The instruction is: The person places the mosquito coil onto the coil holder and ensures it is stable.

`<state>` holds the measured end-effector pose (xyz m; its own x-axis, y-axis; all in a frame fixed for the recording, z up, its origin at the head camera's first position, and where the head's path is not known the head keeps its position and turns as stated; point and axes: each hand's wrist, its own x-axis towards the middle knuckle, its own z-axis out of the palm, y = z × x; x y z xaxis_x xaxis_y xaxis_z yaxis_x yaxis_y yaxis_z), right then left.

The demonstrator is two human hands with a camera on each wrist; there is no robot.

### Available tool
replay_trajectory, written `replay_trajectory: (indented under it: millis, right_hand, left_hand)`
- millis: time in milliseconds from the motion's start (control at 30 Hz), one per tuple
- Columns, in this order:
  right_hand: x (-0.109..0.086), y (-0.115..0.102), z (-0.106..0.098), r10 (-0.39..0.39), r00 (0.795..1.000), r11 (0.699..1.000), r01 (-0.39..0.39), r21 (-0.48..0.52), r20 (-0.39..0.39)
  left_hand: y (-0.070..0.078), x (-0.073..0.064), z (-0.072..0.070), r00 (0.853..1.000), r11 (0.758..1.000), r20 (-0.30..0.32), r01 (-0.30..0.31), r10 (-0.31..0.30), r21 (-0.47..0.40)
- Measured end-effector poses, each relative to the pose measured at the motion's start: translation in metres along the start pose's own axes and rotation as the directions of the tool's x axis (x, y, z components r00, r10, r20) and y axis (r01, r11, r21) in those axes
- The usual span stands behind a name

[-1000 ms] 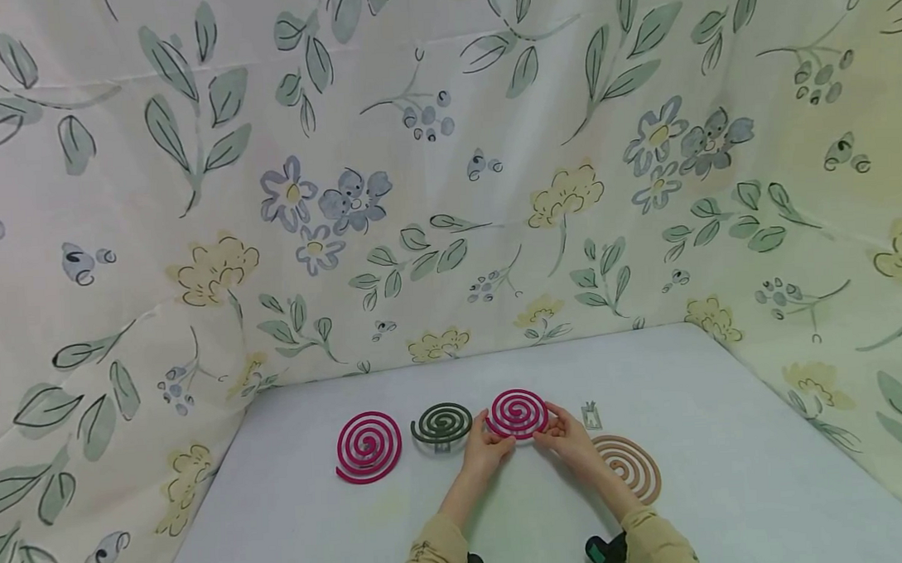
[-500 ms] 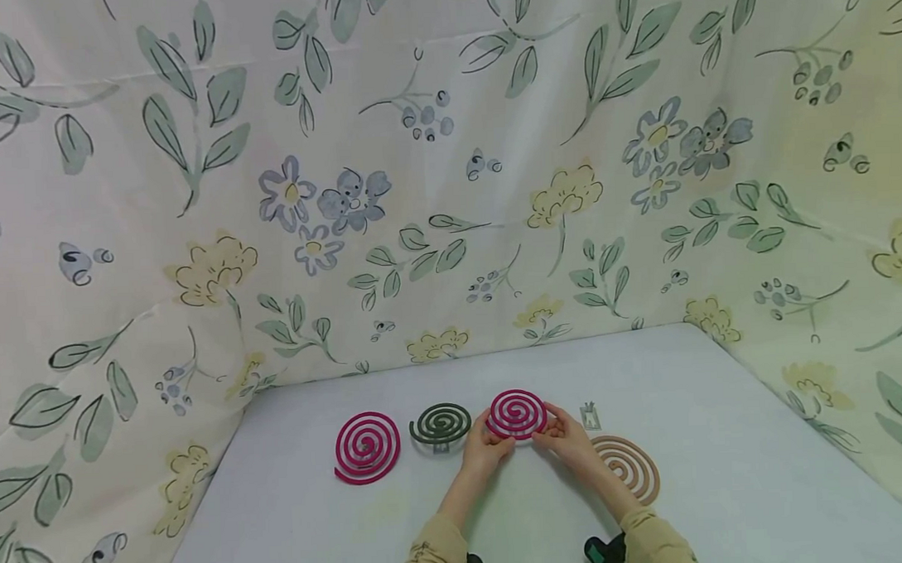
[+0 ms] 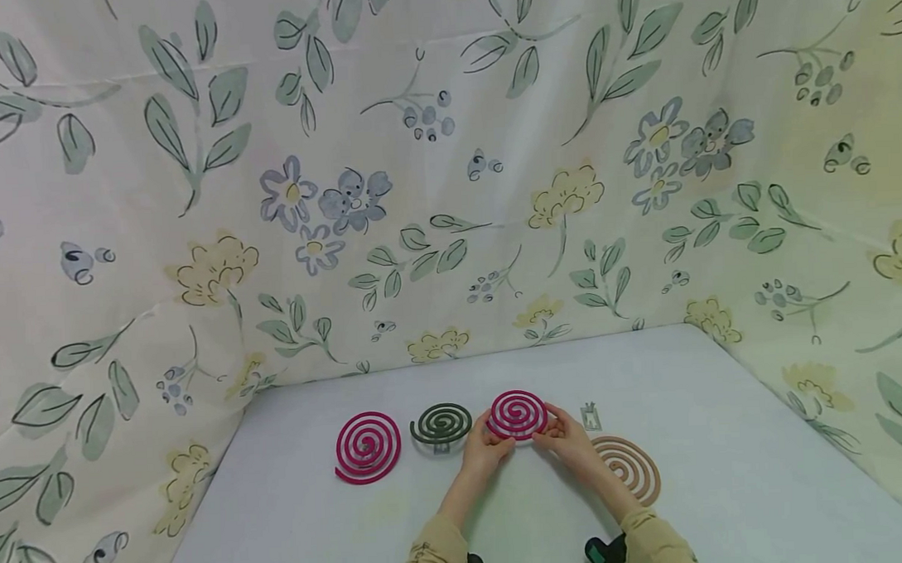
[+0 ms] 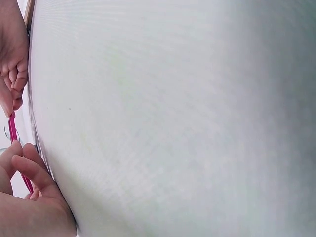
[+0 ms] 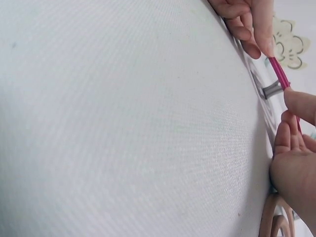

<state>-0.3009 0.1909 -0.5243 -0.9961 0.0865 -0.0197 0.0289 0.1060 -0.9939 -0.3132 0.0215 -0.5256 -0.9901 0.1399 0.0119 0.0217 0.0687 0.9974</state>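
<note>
1. As the left hand (image 3: pixel 483 451) pinches the pink coil (image 3: pixel 517 412) at its left edge, the right hand (image 3: pixel 566 443) pinches it at the right. Thumbs lie toward the near rim.
2. Coil position: between the hands, raised off the desk (image 3: pixel 303 527). Both wrist views show it nearly edge-on.
3. Under it, right wrist view: a grey upright, apparently a stand (image 5: pixel 271 90), reaching up toward the coil's underside. Touching or just short of it: cannot tell.
4. Change over the last second: next to none. Hands and coil keep the same place and pose; the faint drift of the whole head view looks like camera motion. No other coil shifts.
5. Meaning, as a judgement: a steadying hold or fine adjustment of coil over stand. Neither hand lets go, so the coil's seating looks unsettled as yet.
6. To the left: a green coil (image 3: pixel 443 423) near the left hand, raised on its own stand. Farther left, a second pink coil (image 3: pixel 367 446); whether anything props it, cannot tell.
7. To the right: a bare stand (image 3: pixel 591 418) beyond the right hand, no coil on it. Nearer, a tan coil (image 3: pixel 620 473), partly hidden by the right forearm.
8. Behind the desk: floral cloth (image 3: pixel 447 174).
</note>
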Motion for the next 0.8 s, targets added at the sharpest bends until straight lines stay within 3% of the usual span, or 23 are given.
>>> replay_trajectory:
  millis: [67,167,267,300,500,633,800]
  right_hand:
    - [0.001,0.001,-0.001,-0.01,1.0,1.0,0.01,0.001,0.003]
    - [0.001,0.002,-0.001,-0.02,1.0,1.0,0.02,0.002,0.01]
    - [0.001,0.002,-0.001,-0.026,1.0,1.0,0.026,-0.001,0.017]
    - [0.001,0.002,-0.001,-0.026,1.0,1.0,0.026,-0.003,0.017]
    - [-0.002,-0.004,-0.001,-0.026,0.999,1.0,0.026,-0.008,0.024]
    - [-0.009,-0.013,0.0,-0.033,0.999,0.999,0.033,0.001,0.034]
    - [0.0,0.004,-0.002,-0.096,0.995,0.995,0.096,-0.01,0.038]
  left_hand:
    - [-0.008,0.004,-0.001,0.998,0.998,0.017,-0.067,0.067,-0.008]
    - [-0.014,0.007,-0.002,0.994,0.995,0.029,-0.103,0.103,-0.006]
    - [-0.01,0.004,-0.002,0.996,0.996,0.024,-0.086,0.086,-0.006]
    - [-0.002,0.0,-0.001,0.999,0.999,0.012,-0.039,0.039,0.008]
    - [0.022,-0.014,0.0,1.0,0.997,0.002,0.0,0.0,0.074]
    - [0.017,-0.01,0.0,1.0,0.997,-0.003,0.0,0.0,0.08]
    - [0.006,-0.003,0.0,1.0,0.997,-0.004,0.004,-0.003,0.077]
